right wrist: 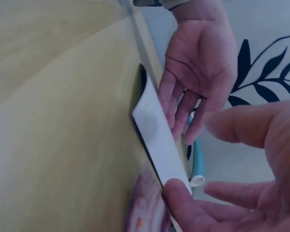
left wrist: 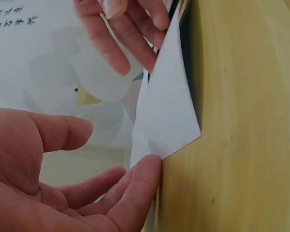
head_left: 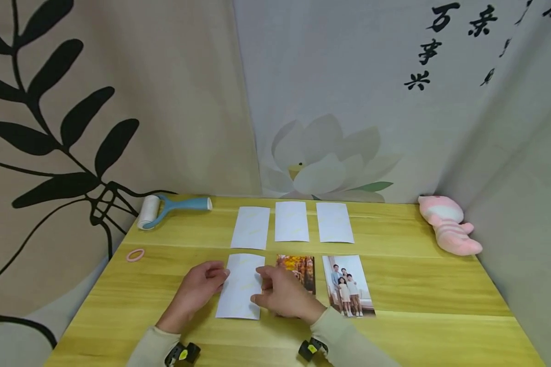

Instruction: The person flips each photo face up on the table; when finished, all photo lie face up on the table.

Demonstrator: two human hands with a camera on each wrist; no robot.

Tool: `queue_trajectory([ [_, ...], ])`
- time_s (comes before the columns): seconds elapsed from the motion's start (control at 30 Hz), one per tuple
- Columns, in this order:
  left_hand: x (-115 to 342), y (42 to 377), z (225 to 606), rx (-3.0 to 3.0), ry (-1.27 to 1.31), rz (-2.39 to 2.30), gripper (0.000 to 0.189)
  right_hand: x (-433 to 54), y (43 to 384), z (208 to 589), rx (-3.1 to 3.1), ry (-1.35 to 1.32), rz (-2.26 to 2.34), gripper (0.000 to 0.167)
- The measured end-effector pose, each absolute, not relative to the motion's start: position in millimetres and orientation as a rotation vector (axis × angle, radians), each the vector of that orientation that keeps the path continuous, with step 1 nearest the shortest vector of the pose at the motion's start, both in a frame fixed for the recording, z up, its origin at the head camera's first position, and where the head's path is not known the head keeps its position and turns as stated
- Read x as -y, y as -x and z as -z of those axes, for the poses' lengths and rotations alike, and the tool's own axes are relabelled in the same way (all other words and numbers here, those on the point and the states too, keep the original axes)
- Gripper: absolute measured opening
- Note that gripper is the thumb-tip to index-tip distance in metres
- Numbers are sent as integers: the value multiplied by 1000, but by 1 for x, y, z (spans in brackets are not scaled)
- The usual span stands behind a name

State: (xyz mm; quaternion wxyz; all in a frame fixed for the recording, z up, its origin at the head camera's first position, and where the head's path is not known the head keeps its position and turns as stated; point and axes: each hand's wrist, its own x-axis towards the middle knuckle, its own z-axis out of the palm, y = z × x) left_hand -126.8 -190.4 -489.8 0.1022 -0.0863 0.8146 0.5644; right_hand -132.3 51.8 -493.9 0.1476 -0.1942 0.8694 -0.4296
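A white card [head_left: 240, 290] with faint yellow marks lies on the table between both hands, the leftmost of the front row. My left hand [head_left: 202, 286] touches its left edge with the fingertips; in the left wrist view the thumb stands apart from the card [left wrist: 166, 106]. At the right edge my right hand [head_left: 284, 293] touches the card with its fingers, thumb held away, as the right wrist view shows. The card looks slightly bowed there. Beside it, an autumn-coloured photo [head_left: 303, 267] is partly hidden by the right hand. A family photo [head_left: 347, 285] lies farther right, picture up.
Behind stands a row of three white cards: left [head_left: 250, 228], middle [head_left: 292, 221] and right [head_left: 335, 223]. A blue-handled lint roller [head_left: 179, 205] and a pink ring [head_left: 135, 255] lie at the left. A pink plush toy [head_left: 449, 224] sits at the back right, by the curtain.
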Motion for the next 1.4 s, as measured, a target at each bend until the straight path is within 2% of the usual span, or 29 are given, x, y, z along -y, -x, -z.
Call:
queue_trajectory([
  [0.53,182,125,491,-2403,241,-1703,39,-32,106,488,-2749,674,809,104],
  [0.87,183,126,492,-2401,214,-1706,40,-28,105,490,-2802,674,718,100],
  [1.17,192,126,496,-2496,204,-1589,38,-26,106,491,-2777,655,706,104],
  [1.4,197,125,498,-2412,200,-1704,53,-26,107,488,-2769,658,700,105],
])
